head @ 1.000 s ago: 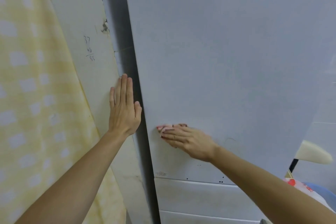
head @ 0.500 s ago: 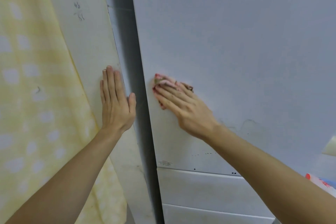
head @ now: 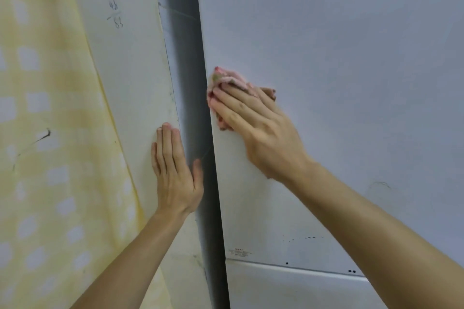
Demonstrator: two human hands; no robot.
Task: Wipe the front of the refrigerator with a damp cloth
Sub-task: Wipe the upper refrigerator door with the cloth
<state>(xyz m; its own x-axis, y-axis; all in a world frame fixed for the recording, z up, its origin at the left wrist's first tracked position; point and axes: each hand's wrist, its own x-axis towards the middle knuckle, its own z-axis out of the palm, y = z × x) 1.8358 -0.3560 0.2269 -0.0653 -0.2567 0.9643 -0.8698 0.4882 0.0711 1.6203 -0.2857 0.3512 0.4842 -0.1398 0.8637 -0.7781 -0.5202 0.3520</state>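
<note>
on the fridge door (head: 351, 57), close to its left edge, the cloth (head: 227, 79) is pressed to the panel: a pink wad, bunched, showing above and below the fingers.

progress, as judged: wiping is under way, not finished. no wet track shows on the grey surface, so which areas are done cannot be told. outstanding items: a row of dark specks (head: 303, 238) near the door's bottom edge, a faint curved mark (head: 379, 184) at lower right, and the drawer front (head: 288, 286) beneath the seam, well apart from the cloth. the wide area right of the cloth looks plain; whether cleaned or merely unmarked cannot be told.

right hand (head: 256, 128): laid flat over the cloth, fingers straight and close together, pointing up and left, pressing rather than gripping. forearm comes up from the lower right.

left hand (head: 175, 173): flat on the wall (head: 130, 57) at its corner, fingers together and pointing up, thumb spread toward the dark gap (head: 185, 57) between wall and fridge. it holds nothing; judged a brace.

surroundings: pencilled figures (head: 114, 5) on the wall above; yellow checked curtain (head: 50, 133) at far left.
</note>
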